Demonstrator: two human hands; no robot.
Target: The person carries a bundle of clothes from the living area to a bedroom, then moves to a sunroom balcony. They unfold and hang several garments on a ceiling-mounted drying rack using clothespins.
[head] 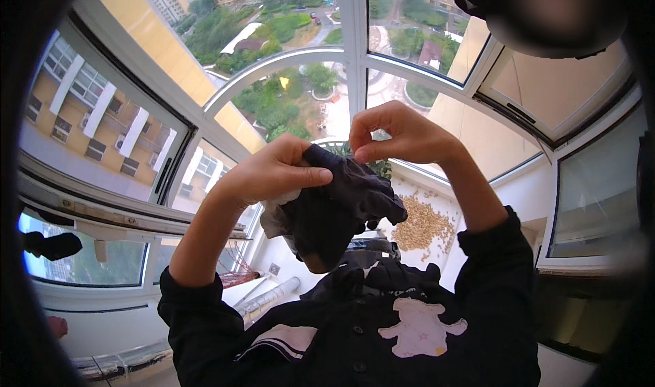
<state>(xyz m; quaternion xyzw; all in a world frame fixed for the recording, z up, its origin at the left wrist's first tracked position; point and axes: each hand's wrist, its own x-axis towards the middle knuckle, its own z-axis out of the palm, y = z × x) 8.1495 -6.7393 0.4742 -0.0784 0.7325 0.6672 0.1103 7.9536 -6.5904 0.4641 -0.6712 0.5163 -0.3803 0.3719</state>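
A bunched dark cloth garment point(327, 218) with a navy band along its upper edge hangs in front of my chest. My left hand point(276, 167) grips it by that band, with the thumb lying flat on the near side. At the garment's upper right edge, my right hand point(399, 134) is raised with its fingers curled and the thumb tip against the index finger. Whether that fingertip pair pinches the cloth is hard to tell. Pale, thin material point(275, 221) shows at the left of the dark cloth, below my left hand.
Window frames point(353, 24) surround me on several sides. A pile of tan, nut-like pieces point(422, 226) lies spread on the white surface beyond the garment. Green leaves point(381, 168) show behind my right hand. A silvery duct point(268, 300) and red netting point(238, 278) lie low at left.
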